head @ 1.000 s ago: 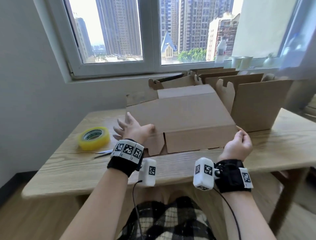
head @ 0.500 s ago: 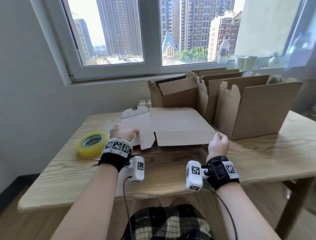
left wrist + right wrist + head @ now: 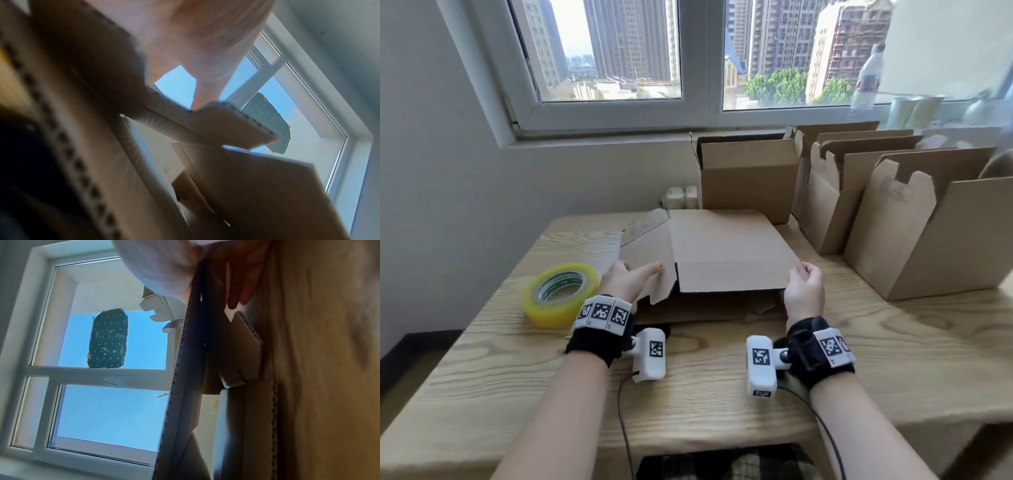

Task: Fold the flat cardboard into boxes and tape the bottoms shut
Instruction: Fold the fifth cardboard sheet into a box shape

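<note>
Cardboard point(image 3: 726, 253), still flat, lies on the wooden worktop point(image 3: 893, 359) before the person. Left hand point(image 3: 625, 281) pinches its near-left flap, fingers curled round the edge; right hand point(image 3: 803, 286) grips the near-right corner. Yellow tape roll point(image 3: 560, 294) sits just left; folded boxes point(image 3: 914, 219) stand behind.

head: above, looking down | wrists: close, looking up | shared: cardboard point(image 3: 722, 253), window point(image 3: 688, 61)
</note>
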`<action>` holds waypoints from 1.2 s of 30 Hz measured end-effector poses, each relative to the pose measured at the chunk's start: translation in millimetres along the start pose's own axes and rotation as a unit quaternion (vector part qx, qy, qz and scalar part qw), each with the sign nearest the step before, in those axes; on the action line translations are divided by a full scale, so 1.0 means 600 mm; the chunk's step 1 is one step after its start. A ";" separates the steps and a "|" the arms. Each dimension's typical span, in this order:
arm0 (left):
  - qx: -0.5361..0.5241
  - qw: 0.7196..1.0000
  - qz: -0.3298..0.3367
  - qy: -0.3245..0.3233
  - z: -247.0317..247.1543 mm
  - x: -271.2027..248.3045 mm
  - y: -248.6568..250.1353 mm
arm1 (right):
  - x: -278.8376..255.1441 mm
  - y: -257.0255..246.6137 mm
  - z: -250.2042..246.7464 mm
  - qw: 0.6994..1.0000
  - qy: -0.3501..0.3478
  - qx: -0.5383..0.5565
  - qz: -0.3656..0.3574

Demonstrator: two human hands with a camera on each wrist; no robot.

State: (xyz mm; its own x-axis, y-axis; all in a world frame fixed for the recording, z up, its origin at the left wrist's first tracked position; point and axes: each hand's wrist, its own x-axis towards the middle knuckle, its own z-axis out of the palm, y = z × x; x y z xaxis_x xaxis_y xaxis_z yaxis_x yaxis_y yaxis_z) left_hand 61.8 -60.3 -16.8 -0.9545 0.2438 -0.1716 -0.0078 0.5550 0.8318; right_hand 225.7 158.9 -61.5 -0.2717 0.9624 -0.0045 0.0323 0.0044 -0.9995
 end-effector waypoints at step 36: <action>-0.292 0.939 0.180 -0.014 -0.032 -0.108 0.070 | -0.083 -0.139 -0.051 0.951 -0.219 0.184 -0.121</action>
State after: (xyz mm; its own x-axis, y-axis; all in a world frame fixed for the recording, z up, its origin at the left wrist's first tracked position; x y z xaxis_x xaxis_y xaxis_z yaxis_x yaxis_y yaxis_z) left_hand 117.5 -68.3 39.4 -0.9185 0.3577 0.1685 0.1437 -0.0952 0.9850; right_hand 265.8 118.6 22.9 -0.6044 0.7401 0.2948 -0.3995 0.0385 -0.9159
